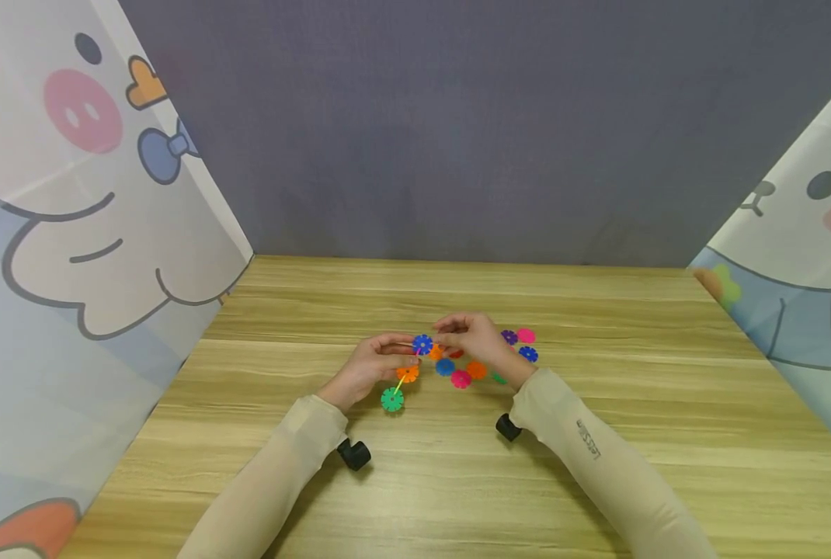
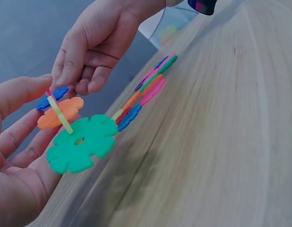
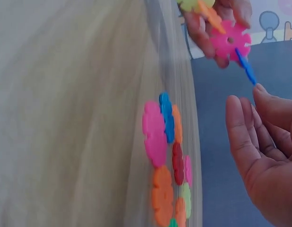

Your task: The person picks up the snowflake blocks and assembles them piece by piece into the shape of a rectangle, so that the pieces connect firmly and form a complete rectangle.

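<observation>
My left hand [image 1: 365,368] holds a short chain of slotted plastic snowflake discs, pinching it near the pink disc [image 3: 225,46]. In the chain are a green disc [image 2: 91,153], a yellow one seen edge-on [image 2: 59,113], an orange disc [image 2: 47,121], the pink one and a blue disc [image 1: 422,345] at the far end. My right hand [image 1: 484,338] is beside that blue end. In the right wrist view its thumb tip is at the blue disc's edge, while the index finger stands apart. Whether the thumb touches is unclear.
Loose discs lie on the wooden table [image 1: 415,497] under and beyond the right hand, among them a blue [image 1: 445,367], a pink [image 1: 460,379], an orange [image 1: 477,370] and a purple one [image 1: 509,337]. A grey panel [image 1: 457,140] rises behind the table.
</observation>
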